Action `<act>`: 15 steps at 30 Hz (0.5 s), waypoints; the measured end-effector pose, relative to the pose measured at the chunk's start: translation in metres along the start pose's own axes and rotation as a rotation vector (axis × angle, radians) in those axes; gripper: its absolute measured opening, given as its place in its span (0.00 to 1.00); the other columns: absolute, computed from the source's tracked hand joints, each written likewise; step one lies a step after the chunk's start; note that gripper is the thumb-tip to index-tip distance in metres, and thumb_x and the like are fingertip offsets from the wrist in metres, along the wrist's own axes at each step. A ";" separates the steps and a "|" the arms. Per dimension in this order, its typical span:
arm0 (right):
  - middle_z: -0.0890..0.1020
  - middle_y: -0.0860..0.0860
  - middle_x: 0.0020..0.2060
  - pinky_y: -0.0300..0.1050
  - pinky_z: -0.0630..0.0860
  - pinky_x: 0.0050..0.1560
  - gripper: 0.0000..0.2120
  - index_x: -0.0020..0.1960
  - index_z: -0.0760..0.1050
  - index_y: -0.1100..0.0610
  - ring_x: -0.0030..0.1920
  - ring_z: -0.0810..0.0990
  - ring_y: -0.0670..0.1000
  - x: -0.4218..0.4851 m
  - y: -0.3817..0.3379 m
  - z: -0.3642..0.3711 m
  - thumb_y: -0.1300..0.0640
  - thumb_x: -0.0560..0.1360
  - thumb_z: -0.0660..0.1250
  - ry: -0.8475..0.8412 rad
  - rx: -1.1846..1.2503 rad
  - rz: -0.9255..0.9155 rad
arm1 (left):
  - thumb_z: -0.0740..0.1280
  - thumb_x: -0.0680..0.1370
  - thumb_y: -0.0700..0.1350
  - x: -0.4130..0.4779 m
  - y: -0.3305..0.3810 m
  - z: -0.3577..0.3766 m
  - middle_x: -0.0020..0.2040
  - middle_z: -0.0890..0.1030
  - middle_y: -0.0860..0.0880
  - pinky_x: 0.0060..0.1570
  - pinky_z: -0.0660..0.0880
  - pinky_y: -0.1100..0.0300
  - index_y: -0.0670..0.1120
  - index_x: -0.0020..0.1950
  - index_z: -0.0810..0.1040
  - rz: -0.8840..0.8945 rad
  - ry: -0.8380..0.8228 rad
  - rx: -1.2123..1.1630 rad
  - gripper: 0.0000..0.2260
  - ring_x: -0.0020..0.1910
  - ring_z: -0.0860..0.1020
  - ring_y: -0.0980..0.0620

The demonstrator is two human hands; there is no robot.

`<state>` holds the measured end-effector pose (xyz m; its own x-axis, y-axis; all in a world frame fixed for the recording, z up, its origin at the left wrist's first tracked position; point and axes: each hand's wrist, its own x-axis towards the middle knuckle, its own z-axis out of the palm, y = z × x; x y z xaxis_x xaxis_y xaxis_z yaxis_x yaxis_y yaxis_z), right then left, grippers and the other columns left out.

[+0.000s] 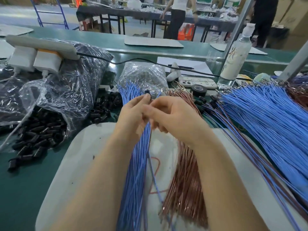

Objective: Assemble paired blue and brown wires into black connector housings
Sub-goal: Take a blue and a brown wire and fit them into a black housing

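**Entry: black housing, wire insertion in hand**

Left hand (pixel 133 114): grip pinching one black connector housing (pixel 147 95), raised over the blue wire bundle (pixel 133 172). Right hand (pixel 175 119): fingers curled at the housing; what they pinch is hidden. Brown wire bundle (pixel 185 172) lies beside. Advised: steady the housing and feed the terminal straight.

Bright, even light from overhead; shadows faint. Glare flecks the clear plastic bags (pixel 55 95) at 9 o'clock. The right hand (pixel 173 119) is slightly motion-blurred. Wide-angle bending bows edges; people (pixel 178 15) at 12 o'clock are soft.
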<state>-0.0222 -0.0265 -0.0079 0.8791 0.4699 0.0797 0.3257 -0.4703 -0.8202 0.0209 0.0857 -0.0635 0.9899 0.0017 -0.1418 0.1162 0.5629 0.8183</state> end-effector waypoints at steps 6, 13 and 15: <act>0.73 0.55 0.41 0.37 0.64 0.34 0.07 0.44 0.71 0.59 0.43 0.70 0.51 0.002 0.013 0.002 0.58 0.79 0.62 0.169 -0.062 0.218 | 0.59 0.80 0.40 -0.005 -0.004 0.005 0.23 0.77 0.59 0.29 0.71 0.73 0.47 0.40 0.73 0.119 -0.069 0.196 0.10 0.24 0.75 0.65; 0.73 0.52 0.30 0.33 0.70 0.33 0.08 0.42 0.73 0.62 0.30 0.72 0.47 0.000 0.016 -0.001 0.62 0.79 0.62 -0.090 0.078 0.345 | 0.59 0.80 0.40 -0.003 -0.003 0.002 0.24 0.77 0.60 0.37 0.70 0.69 0.48 0.39 0.73 0.183 -0.063 0.304 0.11 0.26 0.74 0.66; 0.73 0.51 0.29 0.33 0.70 0.32 0.07 0.44 0.73 0.62 0.30 0.71 0.47 0.002 0.018 0.000 0.61 0.79 0.62 -0.042 0.102 0.345 | 0.59 0.80 0.40 -0.004 -0.003 0.003 0.25 0.77 0.60 0.36 0.71 0.71 0.48 0.40 0.73 0.194 -0.082 0.312 0.10 0.26 0.75 0.66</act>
<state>-0.0144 -0.0339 -0.0222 0.9154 0.3277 -0.2337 -0.0263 -0.5307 -0.8472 0.0168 0.0818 -0.0641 0.9977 0.0106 0.0668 -0.0671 0.2794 0.9578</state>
